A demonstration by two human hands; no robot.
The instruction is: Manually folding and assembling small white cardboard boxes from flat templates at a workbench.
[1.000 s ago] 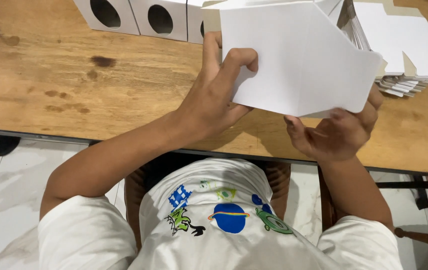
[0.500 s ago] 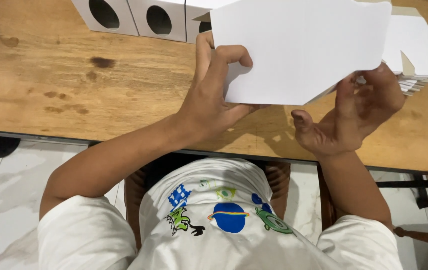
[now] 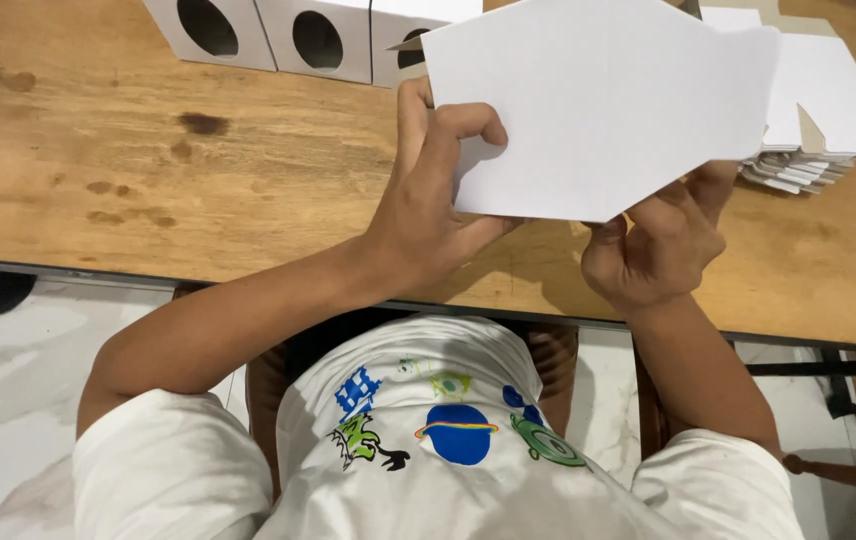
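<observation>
White card point(image 3: 603, 105) is gripped at its lower edge by both hands, left point(image 3: 428, 215) and right point(image 3: 663, 245). It is held above the wooden counter point(image 3: 148, 150), apparently for folding.

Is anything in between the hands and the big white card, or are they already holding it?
Nothing is in between. The left hand pinches the white card at its lower left edge, and the right hand grips its lower right edge. The card is held up above the wooden table.
</observation>
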